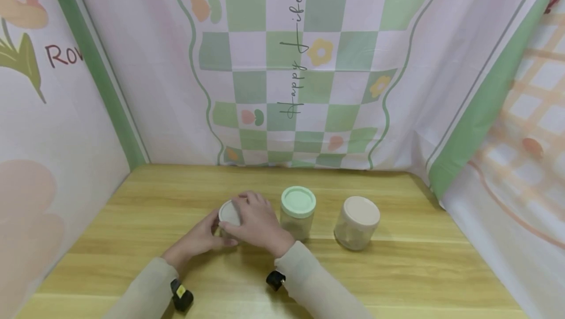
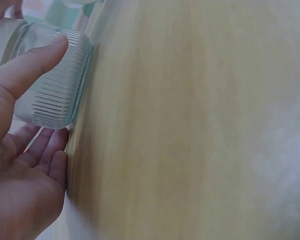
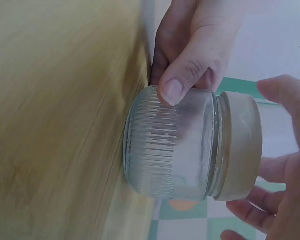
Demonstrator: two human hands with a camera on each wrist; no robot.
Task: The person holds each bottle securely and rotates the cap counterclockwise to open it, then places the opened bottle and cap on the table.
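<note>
A ribbed clear glass jar (image 3: 185,145) with an off-white lid (image 1: 229,212) stands upright on the wooden table, left of centre. My left hand (image 1: 200,238) grips its glass body low down, the thumb (image 2: 45,57) on one side and the fingers round the other. From above, my right hand (image 1: 260,223) spans the lid, with thumb and fingers bent about its rim; part of the lid is hidden under this hand in the head view. Just right of it is a jar with a mint-green lid (image 1: 298,202).
Farther right stands another glass jar with a beige lid (image 1: 361,211). Printed curtains (image 1: 176,113) hang along the table's back and sides. The wooden table (image 1: 419,270) extends in front of the jars. Small black devices (image 1: 181,297) sit at both wrists.
</note>
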